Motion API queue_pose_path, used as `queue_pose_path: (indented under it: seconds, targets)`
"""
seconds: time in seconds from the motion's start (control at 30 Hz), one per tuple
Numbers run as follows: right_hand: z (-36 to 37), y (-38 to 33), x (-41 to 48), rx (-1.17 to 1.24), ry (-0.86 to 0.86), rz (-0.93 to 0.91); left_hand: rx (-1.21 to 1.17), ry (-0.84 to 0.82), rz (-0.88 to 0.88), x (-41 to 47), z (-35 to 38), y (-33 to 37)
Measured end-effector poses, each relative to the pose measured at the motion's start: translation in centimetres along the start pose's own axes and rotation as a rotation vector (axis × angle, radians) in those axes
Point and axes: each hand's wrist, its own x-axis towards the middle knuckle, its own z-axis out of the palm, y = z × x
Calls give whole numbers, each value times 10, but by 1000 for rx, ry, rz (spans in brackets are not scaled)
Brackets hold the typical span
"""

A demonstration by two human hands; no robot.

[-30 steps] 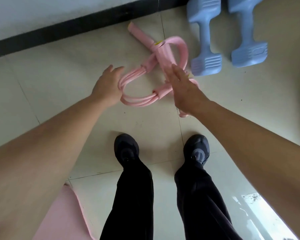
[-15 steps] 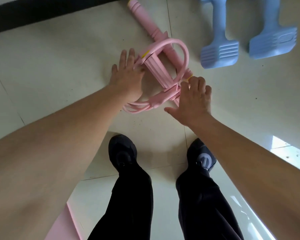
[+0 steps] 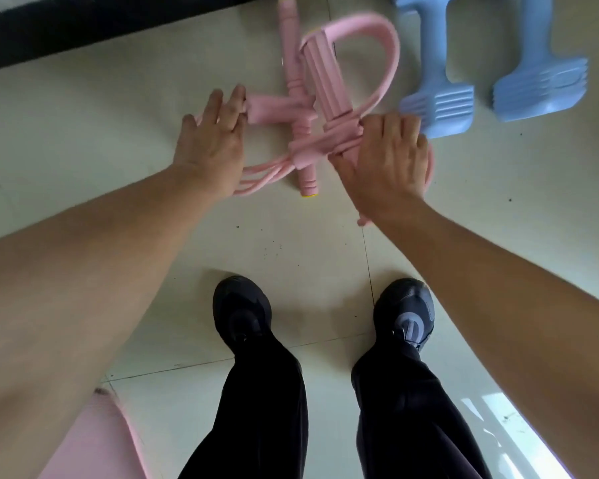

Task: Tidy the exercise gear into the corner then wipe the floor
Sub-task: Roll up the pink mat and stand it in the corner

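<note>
Exercise gear, head view: pink pedal resistance band (image 3: 312, 108) lies on the floor (image 3: 118, 140) just beside two blue dumbbells (image 3: 440, 98), near the black skirting (image 3: 83, 32). Your left hand (image 3: 211, 146) rests open on its tubes; your right hand (image 3: 388, 157) is curled over the strap end. Judged: tidying under way, wiping not begun. Dumbbells cut off above; pink mat (image 3: 94, 440) only partly seen; no cloth visible.
</note>
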Motion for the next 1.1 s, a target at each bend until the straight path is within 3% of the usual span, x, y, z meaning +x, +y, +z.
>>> queue_pose_path:
  seconds: [0.13, 0.23, 0.33, 0.43, 0.67, 0.93, 1.1]
  targets:
    - [5, -8, 27, 93, -205, 127, -128, -3, -119, 7, -5, 3]
    - [-1, -8, 15, 83, -307, 97, -291, -35, -154, -7, -15, 9]
    - [-34, -4, -5, 99, -244, 72, -290, 207, -119, -45, -35, 13]
    - [-93, -3, -18, 117, -132, 25, -332, 334, -159, -92, -78, 15]
    - [-282, -30, -37, 210, 292, -147, -440, 627, -233, -224, -230, -8]
    - [-587, -96, -88, 230, 553, -346, -408, 994, -365, -429, -486, -105]
    - [-745, -155, -136, 273, 683, -532, -312, 1159, -487, -583, -596, -168]
